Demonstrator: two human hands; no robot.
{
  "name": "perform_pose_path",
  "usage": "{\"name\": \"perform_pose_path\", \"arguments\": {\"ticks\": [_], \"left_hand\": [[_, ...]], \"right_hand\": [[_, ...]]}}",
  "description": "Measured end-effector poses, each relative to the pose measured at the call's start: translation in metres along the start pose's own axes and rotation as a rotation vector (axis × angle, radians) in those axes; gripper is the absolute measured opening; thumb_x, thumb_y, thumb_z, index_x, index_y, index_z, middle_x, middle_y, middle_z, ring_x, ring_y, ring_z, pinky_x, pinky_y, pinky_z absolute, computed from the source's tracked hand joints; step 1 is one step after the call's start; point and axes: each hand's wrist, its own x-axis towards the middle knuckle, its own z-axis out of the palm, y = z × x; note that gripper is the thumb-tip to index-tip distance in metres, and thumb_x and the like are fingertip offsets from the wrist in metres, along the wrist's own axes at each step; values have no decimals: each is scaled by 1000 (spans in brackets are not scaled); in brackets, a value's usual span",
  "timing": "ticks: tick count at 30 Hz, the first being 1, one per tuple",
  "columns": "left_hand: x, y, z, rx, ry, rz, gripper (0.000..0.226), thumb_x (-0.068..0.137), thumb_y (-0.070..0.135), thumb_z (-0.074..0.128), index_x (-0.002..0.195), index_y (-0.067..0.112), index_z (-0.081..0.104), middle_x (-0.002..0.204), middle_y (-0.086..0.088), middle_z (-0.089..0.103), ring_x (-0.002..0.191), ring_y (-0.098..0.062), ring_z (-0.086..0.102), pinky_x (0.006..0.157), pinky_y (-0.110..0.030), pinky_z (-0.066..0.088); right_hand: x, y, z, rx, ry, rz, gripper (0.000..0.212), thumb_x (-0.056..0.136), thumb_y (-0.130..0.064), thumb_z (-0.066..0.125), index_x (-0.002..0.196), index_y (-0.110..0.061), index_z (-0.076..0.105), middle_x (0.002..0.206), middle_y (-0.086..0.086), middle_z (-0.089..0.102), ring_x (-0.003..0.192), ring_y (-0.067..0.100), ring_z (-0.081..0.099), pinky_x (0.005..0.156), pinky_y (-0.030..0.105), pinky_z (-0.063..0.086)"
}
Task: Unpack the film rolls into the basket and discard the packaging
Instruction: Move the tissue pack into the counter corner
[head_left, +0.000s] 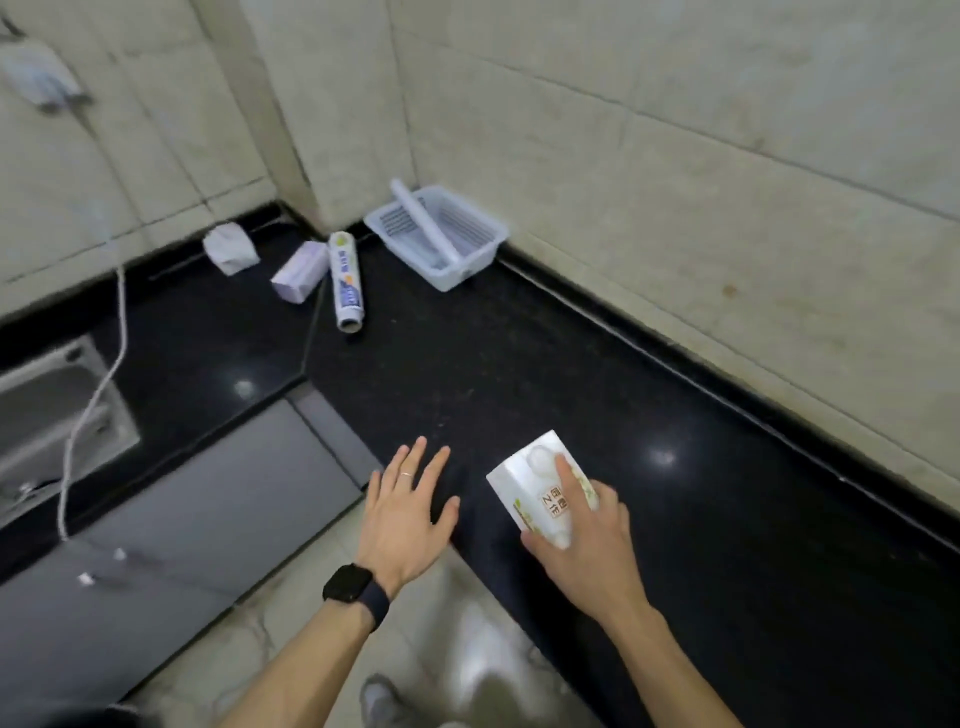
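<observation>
My right hand (582, 540) grips a white printed package (535, 480) near the front of the black counter, index finger laid along its top. My left hand (408, 512) hovers open beside it, fingers spread, holding nothing. In the far corner stands a white slatted basket (483, 249) with one plain white roll (423, 221) leaning across it. Left of the basket a film roll in a printed wrapper (345, 283) lies on the counter. Beside that roll sit a pale purple pack (298, 273) and a crumpled white wrapper (228, 248).
The black counter (519, 374) runs along a tiled wall (675, 156) on the right. A steel sink (57, 415) is at the left, with a white cable (104, 374) hanging over it. A grey cabinet front (208, 493) and pale floor lie below.
</observation>
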Motion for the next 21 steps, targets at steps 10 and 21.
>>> {"name": "perform_pose_path", "arguments": {"ticks": [10,21], "left_hand": [[20,-208,-83,-20,150,-167,64,95,55,37,153,30,26,161,-2,24,149,-25,17,118,-49,22],[83,-320,-104,-82,120,-291,65,96,56,37,154,34,17,163,2,13,150,-18,5,120,-47,10]], "right_hand": [[64,-179,108,53,5,-159,102,73,-50,76,151,-56,10,136,2,37,113,22,37,99,35,39],[143,-261,182,-24,-158,-212,98,78,-56,71,151,-56,5,137,-3,36,120,19,36,99,29,36]]}}
